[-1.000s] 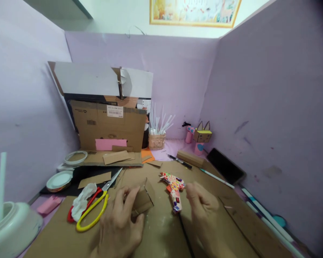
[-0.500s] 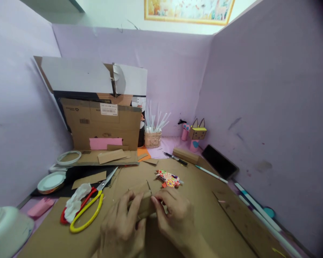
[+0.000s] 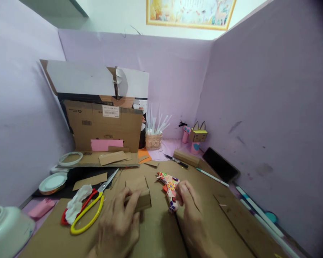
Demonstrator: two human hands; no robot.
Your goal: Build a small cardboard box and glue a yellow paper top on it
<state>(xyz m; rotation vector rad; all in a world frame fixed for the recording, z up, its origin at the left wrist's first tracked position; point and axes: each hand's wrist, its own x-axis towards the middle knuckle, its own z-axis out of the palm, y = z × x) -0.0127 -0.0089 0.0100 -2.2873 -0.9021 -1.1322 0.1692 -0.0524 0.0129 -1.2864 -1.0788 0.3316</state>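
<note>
My left hand (image 3: 121, 218) is closed round a small folded cardboard piece (image 3: 143, 200), its fingers over the near left side. One flap of the piece lies back, away from me. To the right, my right hand (image 3: 190, 200) has its fingers curled at the handle of a glue gun (image 3: 170, 184) with a colourful flowered pattern. The gun's tip points up and left, and a dark cord runs from its handle toward me. The hand hides part of the handle's right side.
Scissors (image 3: 87, 218) with red and yellow handles lie at left under a crumpled white tissue (image 3: 78, 204). A white pot (image 3: 10, 229) stands front left. Behind are a cardboard box (image 3: 104, 125) and a basket (image 3: 153, 141) of white sticks. A phone (image 3: 220, 165) leans at right.
My right hand has left the cardboard piece and moved right to the glue gun, which has turned so its handle points toward me. My left hand stays on the cardboard.
</note>
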